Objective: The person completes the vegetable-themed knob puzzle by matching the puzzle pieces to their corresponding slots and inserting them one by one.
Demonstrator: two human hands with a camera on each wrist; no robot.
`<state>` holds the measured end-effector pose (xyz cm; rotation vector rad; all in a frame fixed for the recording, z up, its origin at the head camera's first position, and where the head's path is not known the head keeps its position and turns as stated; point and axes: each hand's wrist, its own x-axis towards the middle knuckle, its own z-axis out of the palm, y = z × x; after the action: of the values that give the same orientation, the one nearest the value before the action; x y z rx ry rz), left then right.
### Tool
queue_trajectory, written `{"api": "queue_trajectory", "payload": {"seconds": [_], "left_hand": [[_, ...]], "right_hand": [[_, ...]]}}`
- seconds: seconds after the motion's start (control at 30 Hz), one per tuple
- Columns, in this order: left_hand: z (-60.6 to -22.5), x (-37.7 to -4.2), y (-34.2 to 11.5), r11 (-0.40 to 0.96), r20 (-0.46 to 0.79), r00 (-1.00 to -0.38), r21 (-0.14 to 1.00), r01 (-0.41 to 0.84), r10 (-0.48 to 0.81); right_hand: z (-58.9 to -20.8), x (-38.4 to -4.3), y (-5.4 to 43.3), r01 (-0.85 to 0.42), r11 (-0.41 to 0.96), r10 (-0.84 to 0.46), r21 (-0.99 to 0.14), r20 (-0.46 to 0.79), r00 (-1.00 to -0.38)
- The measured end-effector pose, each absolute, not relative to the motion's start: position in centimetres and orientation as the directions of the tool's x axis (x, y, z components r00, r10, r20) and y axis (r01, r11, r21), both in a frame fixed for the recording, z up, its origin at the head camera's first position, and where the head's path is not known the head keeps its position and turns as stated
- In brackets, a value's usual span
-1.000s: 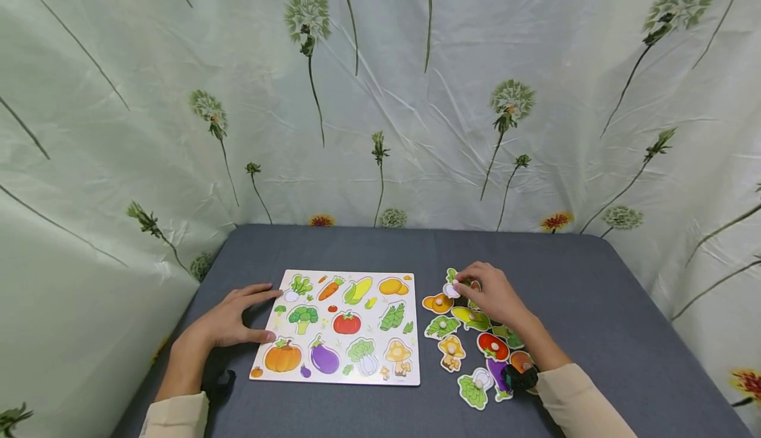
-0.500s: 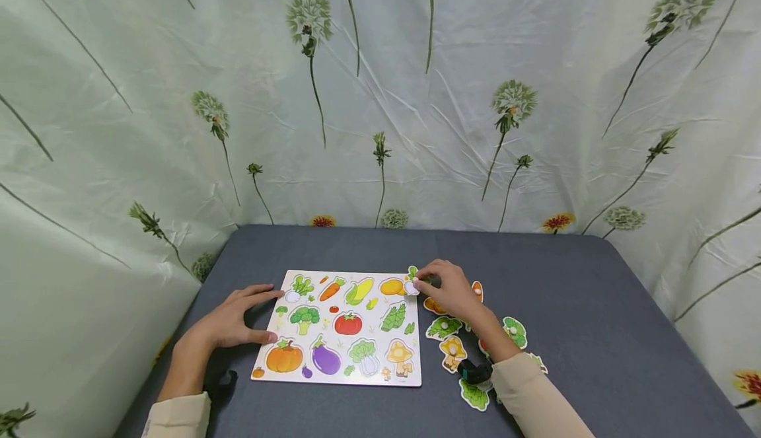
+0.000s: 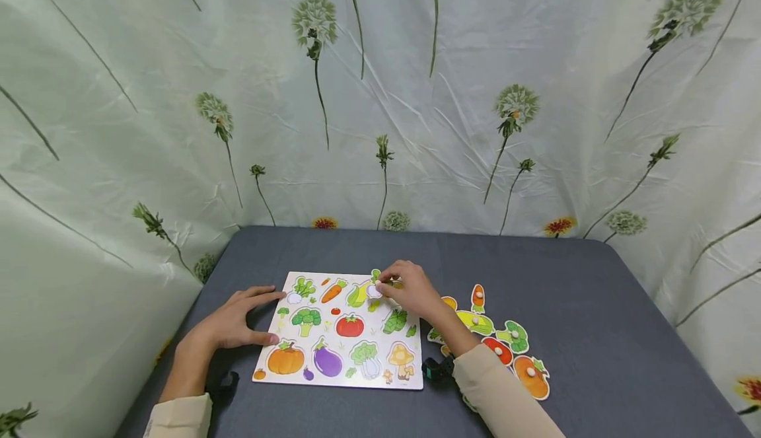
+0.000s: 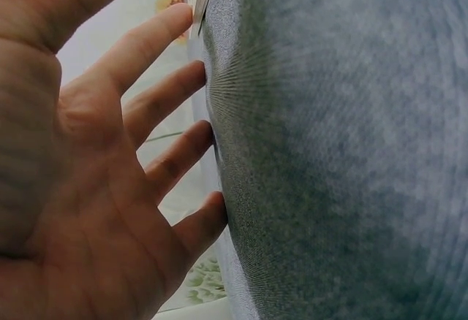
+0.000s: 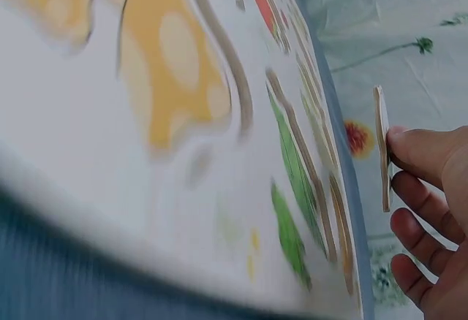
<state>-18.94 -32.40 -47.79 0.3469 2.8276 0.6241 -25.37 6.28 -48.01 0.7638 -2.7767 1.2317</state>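
My right hand (image 3: 416, 292) pinches a turnip puzzle piece (image 3: 372, 291) above the upper part of the white vegetable puzzle board (image 3: 382, 345). Seen edge-on in the right wrist view, the thin wooden piece (image 5: 383, 152) stands clear of the board between thumb and fingers. My left hand (image 3: 228, 319) lies at the board's left edge, thumb and forefinger spread apart and touching it. In the left wrist view its straight fingers (image 4: 175, 158) reach down to the cloth. The board's turnip outline (image 3: 301, 287) is at its upper left corner.
Right of the board lie loose pieces: a carrot (image 3: 478, 298), corn (image 3: 475, 322), broccoli (image 3: 514, 337), tomato (image 3: 498, 350) and pumpkin (image 3: 532, 376). My right forearm covers others. The grey table (image 3: 333, 246) ends at a dandelion-print curtain (image 3: 440, 160).
My right hand has lifted the turnip piece from the loose pieces and carried it left over the board. The left hand stays at the board's edge.
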Motion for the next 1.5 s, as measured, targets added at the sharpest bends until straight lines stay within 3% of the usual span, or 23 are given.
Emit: {"api": "queue_trajectory", "payload": {"seconds": [0.33,1.07,1.5], "left_hand": [[-47.8,-18.7,-33.0,0.878,-0.167,-0.946,0.444,0.179,0.277],[-48.0,-18.5,-33.3,0.861,-0.151,-0.946,0.474,0.185,0.287],[-48.1,-19.1,-32.9,0.858,-0.133,-0.943,0.468,0.213,0.306]], "right_hand": [[-48.1,-25.3,1.0,-0.494,0.551,-0.516,-0.672,0.192,-0.835],[-49.1,-25.5,-7.3,-0.559,0.581,-0.566,-0.592,0.200,-0.800],[-49.7,-26.0,-8.9,-0.502,0.621,-0.531,-0.602,0.148,-0.834]]}}
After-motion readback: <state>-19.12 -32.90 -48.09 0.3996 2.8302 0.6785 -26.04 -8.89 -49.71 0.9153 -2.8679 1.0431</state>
